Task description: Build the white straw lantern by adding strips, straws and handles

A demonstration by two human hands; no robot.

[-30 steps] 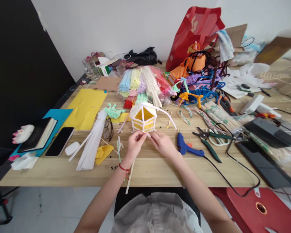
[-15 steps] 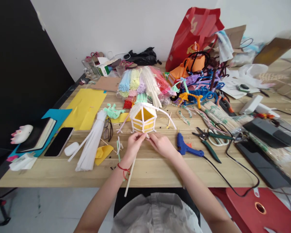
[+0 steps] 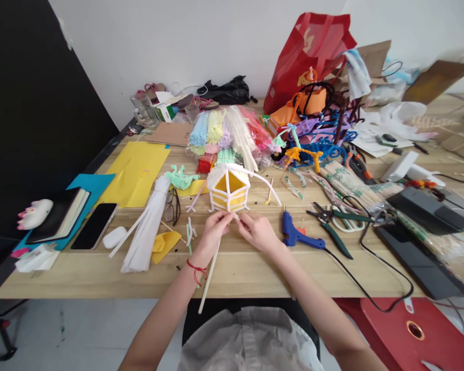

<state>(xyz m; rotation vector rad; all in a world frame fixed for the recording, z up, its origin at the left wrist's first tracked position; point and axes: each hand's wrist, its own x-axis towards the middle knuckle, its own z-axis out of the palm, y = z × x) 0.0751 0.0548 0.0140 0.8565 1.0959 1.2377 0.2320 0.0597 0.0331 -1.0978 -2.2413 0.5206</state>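
My left hand (image 3: 213,232) and my right hand (image 3: 260,233) meet at the fingertips in front of me. Between them, both pinch the upper end of a cream-white pipe cleaner (image 3: 208,286). Its long free part slants down from under my left hand past the table's front edge. Just beyond my fingers stands a small hexagonal lantern-like house (image 3: 228,186) of white pipe cleaners with yellow inner walls. Curved pale-pink strips spread from its top to both sides. My fingers hide the pinched tip of the pipe cleaner.
A blue glue gun (image 3: 294,232) lies right of my hands, its cord running off the table's front. Beside it are green-handled cutters (image 3: 334,239). On the left lie white pipe cleaners (image 3: 139,242), glasses (image 3: 172,207) and a phone (image 3: 95,226). Bagged coloured pipe cleaners (image 3: 216,129) sit behind.
My fingers have shifted slightly around the pipe cleaner's end, with my right fingertips turned a little. The small house and the tools stay in place.
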